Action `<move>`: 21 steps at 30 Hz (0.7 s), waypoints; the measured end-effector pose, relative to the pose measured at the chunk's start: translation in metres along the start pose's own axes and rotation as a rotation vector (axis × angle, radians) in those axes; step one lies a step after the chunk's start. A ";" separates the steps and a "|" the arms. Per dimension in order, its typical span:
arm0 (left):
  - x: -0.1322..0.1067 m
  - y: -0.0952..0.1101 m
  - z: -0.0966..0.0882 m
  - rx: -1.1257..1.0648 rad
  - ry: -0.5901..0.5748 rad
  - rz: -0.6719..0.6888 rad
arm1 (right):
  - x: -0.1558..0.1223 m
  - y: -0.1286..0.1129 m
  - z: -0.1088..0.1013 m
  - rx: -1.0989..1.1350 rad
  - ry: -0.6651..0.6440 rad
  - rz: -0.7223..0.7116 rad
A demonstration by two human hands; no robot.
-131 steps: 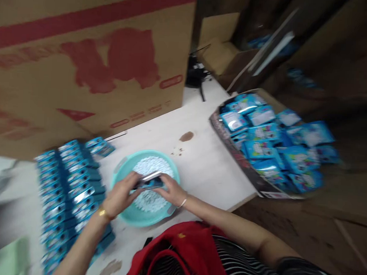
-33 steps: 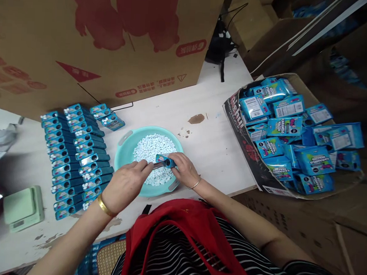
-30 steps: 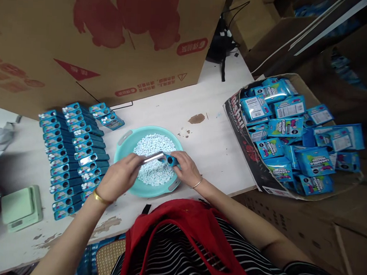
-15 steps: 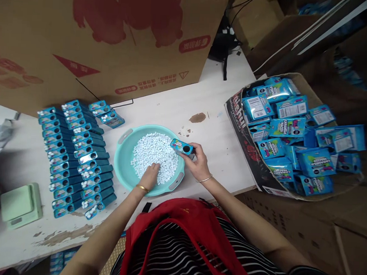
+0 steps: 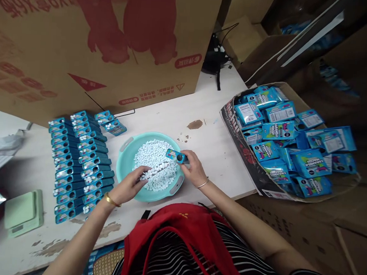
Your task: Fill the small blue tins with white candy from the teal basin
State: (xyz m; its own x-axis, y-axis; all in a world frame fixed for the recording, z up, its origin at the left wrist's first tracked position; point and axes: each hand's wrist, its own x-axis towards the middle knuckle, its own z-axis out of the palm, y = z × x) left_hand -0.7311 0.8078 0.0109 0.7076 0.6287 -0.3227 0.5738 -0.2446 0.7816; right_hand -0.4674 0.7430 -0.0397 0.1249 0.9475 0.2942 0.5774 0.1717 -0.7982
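A teal basin (image 5: 125, 153) full of small white pellets (image 5: 153, 154) sits on the pale table in front of me. My left hand (image 5: 128, 186) is closed around a narrow silvery tray (image 5: 153, 171) loaded with pellets, lifted just above the heap. My right hand (image 5: 191, 167) grips a small blue box sleeve (image 5: 177, 155) at the basin's right rim, its end facing the tray. Rows of the same blue boxes (image 5: 77, 158) lie left of the basin.
A large brown carton (image 5: 93, 42) with red print stands behind the table. To the right, an open cardboard box (image 5: 241, 148) holds several blue packets (image 5: 282, 136). A green scale (image 5: 22, 211) sits at the left front edge. A black cable and device (image 5: 215, 59) lie at the back.
My left hand dipped into the pellets half a second ago and now lifts the filled tray out toward the sleeve. My right hand has kept the sleeve near the basin's right rim.
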 end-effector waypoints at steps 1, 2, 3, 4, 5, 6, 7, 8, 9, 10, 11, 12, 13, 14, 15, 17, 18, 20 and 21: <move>-0.002 0.009 -0.009 0.036 -0.005 0.016 | -0.001 -0.001 0.004 -0.024 -0.017 -0.050; -0.003 0.017 -0.017 0.079 -0.017 0.030 | -0.001 -0.002 0.008 -0.045 -0.036 -0.094; -0.002 0.024 -0.023 0.127 -0.033 0.041 | -0.002 -0.003 0.011 -0.063 -0.056 -0.132; -0.001 0.030 -0.027 0.183 -0.047 0.049 | -0.002 -0.004 0.015 -0.078 -0.073 -0.163; 0.002 0.036 -0.030 0.244 -0.059 0.056 | -0.002 -0.006 0.018 -0.091 -0.087 -0.187; 0.004 0.041 -0.031 0.310 -0.073 0.057 | -0.003 -0.008 0.021 -0.101 -0.095 -0.202; 0.007 0.047 -0.031 0.382 -0.087 0.047 | -0.003 -0.009 0.023 -0.108 -0.100 -0.212; 0.009 0.054 -0.030 0.459 -0.105 0.025 | -0.003 -0.010 0.025 -0.113 -0.103 -0.221; 0.011 0.063 -0.028 0.541 -0.124 -0.010 | -0.003 -0.011 0.027 -0.114 -0.107 -0.231; 0.013 0.074 -0.026 0.626 -0.140 -0.046 | -0.003 -0.011 0.028 -0.113 -0.111 -0.241; 0.013 0.086 -0.024 0.711 -0.153 -0.079 | -0.004 -0.011 0.029 -0.111 -0.116 -0.249; 0.013 0.098 -0.022 0.793 -0.162 -0.102 | -0.004 -0.011 0.030 -0.108 -0.121 -0.256; 0.012 0.110 -0.020 0.864 -0.171 -0.111 | -0.005 -0.010 0.031 -0.104 -0.124 -0.259; 0.011 0.120 -0.019 0.920 -0.181 -0.108 | -0.005 -0.009 0.031 -0.099 -0.123 -0.255; 0.009 0.127 -0.020 0.957 -0.187 -0.098 | -0.006 -0.007 0.032 -0.093 -0.118 -0.247; 0.008 0.125 -0.023 0.976 -0.157 -0.086 | -0.007 -0.004 0.032 -0.075 -0.097 -0.218; 0.009 0.115 -0.024 0.955 -0.112 -0.087 | -0.007 -0.003 0.031 -0.064 -0.084 -0.196; 0.017 0.078 -0.025 0.875 0.023 -0.115 | -0.006 0.000 0.028 -0.032 -0.051 -0.142; 0.024 0.053 -0.023 0.820 0.094 -0.142 | -0.005 0.001 0.026 -0.013 -0.032 -0.110</move>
State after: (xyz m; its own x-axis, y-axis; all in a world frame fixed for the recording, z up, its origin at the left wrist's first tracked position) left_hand -0.6934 0.8268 0.0572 0.5897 0.7440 -0.3142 0.7985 -0.5953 0.0890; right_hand -0.4884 0.7452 -0.0557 0.0344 0.9312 0.3628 0.5963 0.2721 -0.7552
